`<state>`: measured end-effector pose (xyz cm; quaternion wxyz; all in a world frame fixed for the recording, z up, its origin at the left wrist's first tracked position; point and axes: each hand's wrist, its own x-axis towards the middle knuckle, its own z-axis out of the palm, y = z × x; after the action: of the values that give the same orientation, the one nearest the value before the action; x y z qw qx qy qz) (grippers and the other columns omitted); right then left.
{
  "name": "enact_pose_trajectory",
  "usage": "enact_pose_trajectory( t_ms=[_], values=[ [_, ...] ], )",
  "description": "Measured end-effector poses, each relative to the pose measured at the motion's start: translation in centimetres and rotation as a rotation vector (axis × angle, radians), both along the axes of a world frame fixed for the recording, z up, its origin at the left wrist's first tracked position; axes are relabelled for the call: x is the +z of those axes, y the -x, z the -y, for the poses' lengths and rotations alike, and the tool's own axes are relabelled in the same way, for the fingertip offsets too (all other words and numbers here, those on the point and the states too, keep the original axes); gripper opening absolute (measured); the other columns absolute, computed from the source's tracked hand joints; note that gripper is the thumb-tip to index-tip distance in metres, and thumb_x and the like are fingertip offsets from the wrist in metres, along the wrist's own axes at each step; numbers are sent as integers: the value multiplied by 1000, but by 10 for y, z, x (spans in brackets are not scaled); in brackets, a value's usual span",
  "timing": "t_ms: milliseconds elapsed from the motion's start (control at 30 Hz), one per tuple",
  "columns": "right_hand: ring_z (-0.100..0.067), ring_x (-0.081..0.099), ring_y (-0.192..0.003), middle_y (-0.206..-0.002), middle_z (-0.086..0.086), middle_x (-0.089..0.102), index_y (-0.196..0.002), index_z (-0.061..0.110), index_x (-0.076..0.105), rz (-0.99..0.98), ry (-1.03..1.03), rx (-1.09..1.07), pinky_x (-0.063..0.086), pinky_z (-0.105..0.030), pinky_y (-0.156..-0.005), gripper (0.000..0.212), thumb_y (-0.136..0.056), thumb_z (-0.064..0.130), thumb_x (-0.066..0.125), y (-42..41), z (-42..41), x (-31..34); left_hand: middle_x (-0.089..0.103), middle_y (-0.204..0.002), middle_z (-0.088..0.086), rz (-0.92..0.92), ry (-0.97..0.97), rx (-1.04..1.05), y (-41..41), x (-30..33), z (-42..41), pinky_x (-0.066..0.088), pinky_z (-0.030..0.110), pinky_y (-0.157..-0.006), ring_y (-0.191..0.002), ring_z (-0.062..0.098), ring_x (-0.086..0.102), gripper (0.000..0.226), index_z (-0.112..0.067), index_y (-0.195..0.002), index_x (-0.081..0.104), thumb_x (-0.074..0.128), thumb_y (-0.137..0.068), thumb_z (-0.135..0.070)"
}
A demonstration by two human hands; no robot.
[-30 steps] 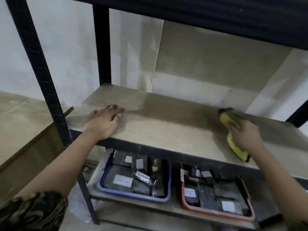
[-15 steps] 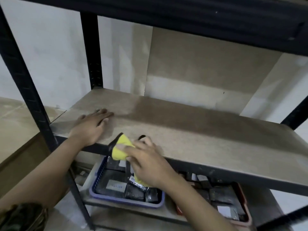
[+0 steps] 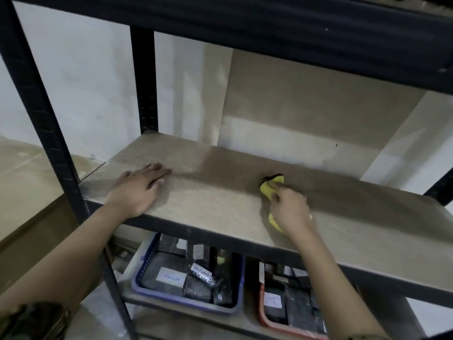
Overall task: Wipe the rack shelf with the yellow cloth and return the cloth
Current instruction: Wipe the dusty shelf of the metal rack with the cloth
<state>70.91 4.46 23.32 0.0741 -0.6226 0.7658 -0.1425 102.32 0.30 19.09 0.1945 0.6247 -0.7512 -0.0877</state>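
Shelf (image 3: 220,207): matt, rough fibreboard. Posts (image 3: 36,99): black painted metal. Cloth (image 3: 269,187): soft yellow. Baskets (image 3: 186,307): glossy plastic.

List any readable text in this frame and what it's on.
None reads reliably.
White label on a dark pack in the blue basket: blue handwriting, appears mirrored, too blurred.
Printed strip on a bag beside it: black letters, too small.
White labels in the red basket: faint mark, unreadable.

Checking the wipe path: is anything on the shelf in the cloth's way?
Nothing visible. The right hand presses the yellow cloth on the shelf, bare except for the left hand resting flat near its left end.
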Motion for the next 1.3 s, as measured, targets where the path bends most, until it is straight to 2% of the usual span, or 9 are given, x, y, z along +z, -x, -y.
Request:
enact_pose_trajectory(
  t_ms=[200,300,367,533,867,1000,1133,1200,1300],
  values=[
    [-29,38,-134,-147,-11,41,-147,22,25,311,-45,216,30,-34,-107,51,-97,31,37,-54,-11,13,36,-150,0,-78,0,15,12,15,-11,26,45,-113,-139,18,32,42,-29,-134,46,32,-97,-42],
    [-24,50,-126,-138,-7,54,-137,21,44,397,130,177,35,-28,-104,43,-95,24,45,-41,-15,13,68,-108,-6,-296,199,3,56,31,-34,47,25,-78,-92,2,60,41,-27,-122,57,39,-93,-48],
    [-23,56,-119,-130,-7,60,-128,15,56,339,237,133,36,-23,-99,35,-94,17,48,-27,-13,10,64,-87,-17,-296,185,-76,97,40,-42,49,24,-65,-76,-3,57,41,-28,-120,57,41,-90,-51],
    [-30,54,-118,-127,-11,61,-125,17,57,136,164,126,42,-39,-100,35,-92,17,46,-4,-10,-6,49,-132,6,69,20,-112,162,34,-38,41,44,-99,-117,30,44,55,-28,-131,45,55,-82,-51],
    [-30,51,-119,-127,-8,60,-129,29,52,108,110,95,43,-41,-97,37,-93,31,46,2,-10,-9,65,-99,13,-187,354,112,84,58,0,53,34,-71,-85,34,63,29,-24,-111,63,59,-83,-31],
    [-29,47,-124,-133,-6,55,-132,30,48,61,69,118,41,-42,-99,40,-92,34,45,1,-7,-9,45,-134,14,-71,206,312,20,58,50,43,39,-91,-108,42,49,44,-33,-130,47,54,-87,-30],
    [-26,43,-127,-137,-3,52,-132,30,47,23,58,110,39,-40,-99,41,-92,35,45,2,-4,-12,16,-156,3,219,-57,240,-6,30,84,23,49,-112,-137,35,23,50,-36,-141,29,41,-93,-40],
    [-25,42,-127,-138,0,51,-131,31,49,10,63,106,38,-38,-98,40,-91,36,46,2,-3,-14,20,-155,-3,247,-85,244,-10,21,96,20,50,-111,-142,25,18,54,-43,-139,28,38,-88,-58],
    [-24,43,-126,-138,3,52,-127,31,52,7,93,108,37,-38,-98,38,-90,35,49,2,-3,-16,41,-144,-1,218,-9,260,-11,20,107,37,43,-100,-130,26,41,50,-43,-132,40,44,-85,-59]
  ],
)
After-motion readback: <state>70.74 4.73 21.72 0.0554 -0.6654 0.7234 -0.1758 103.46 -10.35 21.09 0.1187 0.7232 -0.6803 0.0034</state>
